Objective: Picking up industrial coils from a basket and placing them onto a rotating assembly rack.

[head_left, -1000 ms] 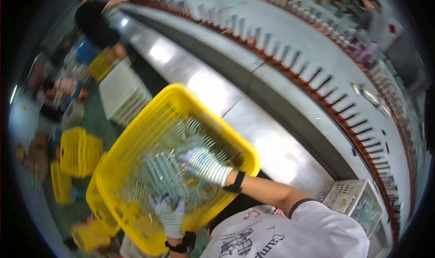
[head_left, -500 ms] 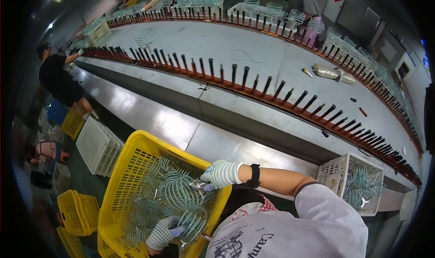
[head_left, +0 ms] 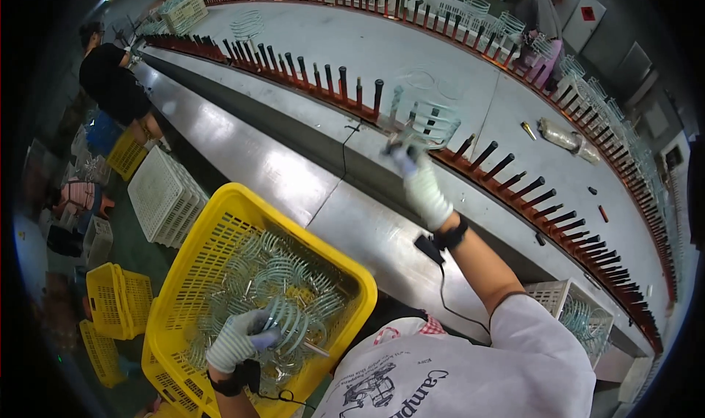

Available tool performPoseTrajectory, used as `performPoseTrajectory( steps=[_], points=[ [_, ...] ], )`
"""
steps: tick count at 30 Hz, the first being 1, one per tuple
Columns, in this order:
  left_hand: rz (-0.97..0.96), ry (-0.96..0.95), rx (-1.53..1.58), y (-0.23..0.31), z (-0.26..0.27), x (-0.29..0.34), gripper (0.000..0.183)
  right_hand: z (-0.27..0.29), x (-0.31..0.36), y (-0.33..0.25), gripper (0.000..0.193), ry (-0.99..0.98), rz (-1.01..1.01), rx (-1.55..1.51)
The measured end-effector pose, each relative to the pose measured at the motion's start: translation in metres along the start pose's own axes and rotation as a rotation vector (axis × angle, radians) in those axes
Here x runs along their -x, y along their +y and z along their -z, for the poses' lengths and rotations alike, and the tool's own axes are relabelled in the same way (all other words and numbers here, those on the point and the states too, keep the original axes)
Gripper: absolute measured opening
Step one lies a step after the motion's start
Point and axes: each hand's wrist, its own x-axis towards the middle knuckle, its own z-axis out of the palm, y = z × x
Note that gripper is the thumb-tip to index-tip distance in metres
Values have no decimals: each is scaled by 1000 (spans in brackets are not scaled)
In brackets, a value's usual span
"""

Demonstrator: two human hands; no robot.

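My right hand point(head_left: 420, 176), in a striped knit glove, is out over the near rail of posts. Its fingers are closed on the metal end of a pale green wire coil point(head_left: 439, 128), which is blurred and sits among the posts; the exact contact is hidden. My left hand point(head_left: 239, 339), in the same kind of glove, is down in a yellow plastic basket point(head_left: 192, 271). Thumb and fingers are closed on another pale green wire coil point(head_left: 292, 321) with a metal rod end. Many similar coils lie tangled beneath it.
The curved rail of dark-tipped posts point(head_left: 529, 187) edges a grey table point(head_left: 316, 40). A wrapped bundle point(head_left: 567, 140) lies on the table. A white crate point(head_left: 547, 293) of coils stands at right, stacked white crates point(head_left: 158, 190) at left. Co-workers stand at far left point(head_left: 110, 80) and far right point(head_left: 540, 22).
My right hand has moved from the basket up to the rail, carrying a coil. My left hand has shifted slightly left and up, now lifting a coil. The view has shifted a little.
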Motion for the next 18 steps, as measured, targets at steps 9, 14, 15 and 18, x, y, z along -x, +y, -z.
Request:
performPoseTrajectory(
  steps=[9,14,15,18],
  points=[
    [-117,479,599,-51,-84,29,31,55,-153,35,24,642,-90,1015],
    [-198,713,781,-39,-143,47,33,55,-136,23,37,563,267,904],
    [-246,758,813,-34,-153,56,33,54,-136,17,40,479,195,850],
    [-184,838,771,-20,-177,71,31,49,-136,-1,36,461,137,776]
  ],
)
